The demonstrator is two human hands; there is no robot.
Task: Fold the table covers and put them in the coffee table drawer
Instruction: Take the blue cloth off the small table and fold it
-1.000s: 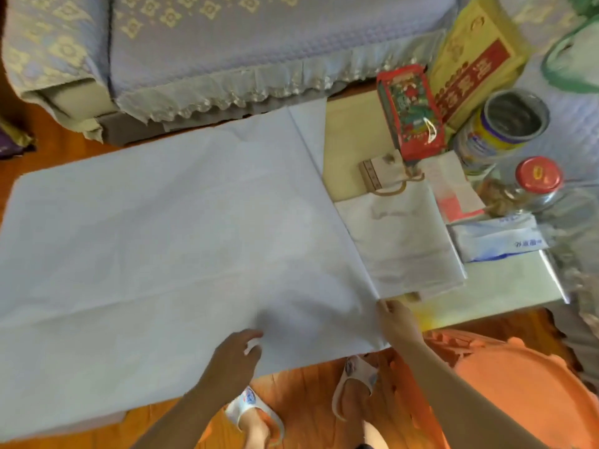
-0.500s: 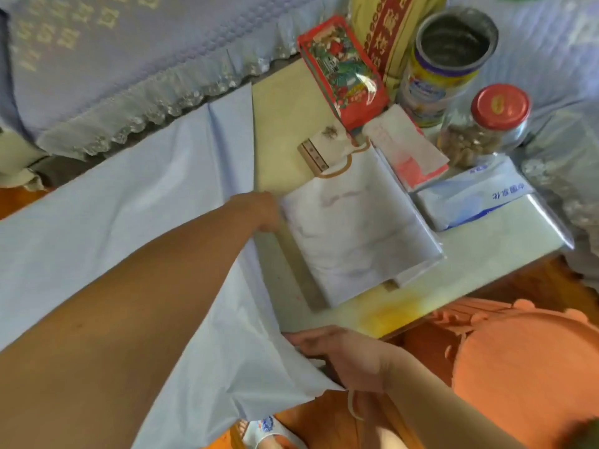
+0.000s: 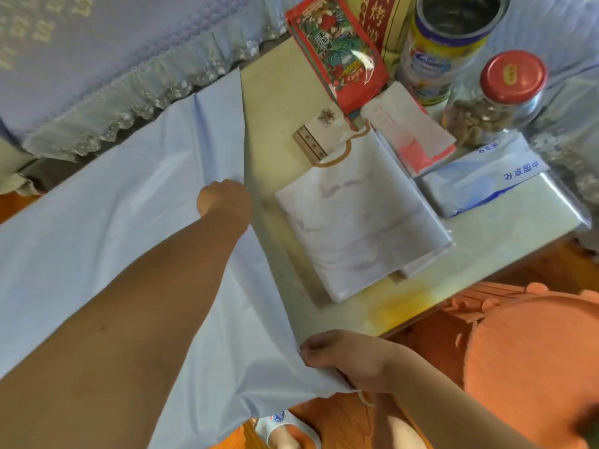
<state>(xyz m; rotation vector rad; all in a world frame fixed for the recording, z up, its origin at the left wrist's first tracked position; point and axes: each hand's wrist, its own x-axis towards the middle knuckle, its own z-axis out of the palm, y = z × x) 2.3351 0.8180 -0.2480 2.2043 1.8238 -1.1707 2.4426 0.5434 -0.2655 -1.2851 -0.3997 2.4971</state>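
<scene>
The pale blue table cover (image 3: 107, 222) lies spread across the coffee table (image 3: 479, 251), filling the frame from 9 o'clock to centre, its near right corner hanging off the front edge.

Left hand (image 3: 225, 197), just left of centre: reached across to the cover's right edge. Fingers are hidden behind the wrist, so I cannot tell whether they are closed on the cloth or only pressing it.

Right hand (image 3: 343, 361), at 5 o'clock: fingers pinched shut on the near right corner, lifted clear of the table.

Risks, as judged:
- Thin, slack cloth. With the far corner uncaught, a fold would go skew.
- The folded white cover (image 3: 359, 234), at 3 o'clock from the left hand, lies near the blue edge; a sweeping lift could drag it.
- The red-lidded jar (image 3: 496, 98) and open tin (image 3: 444, 50), at 1 o'clock, crowd the far right and might be knocked by a wide swing.

Against half a second earlier: little change. Both hands keep the same places and the corner remains pinched. A second ago the left hand was at the near edge.
</scene>
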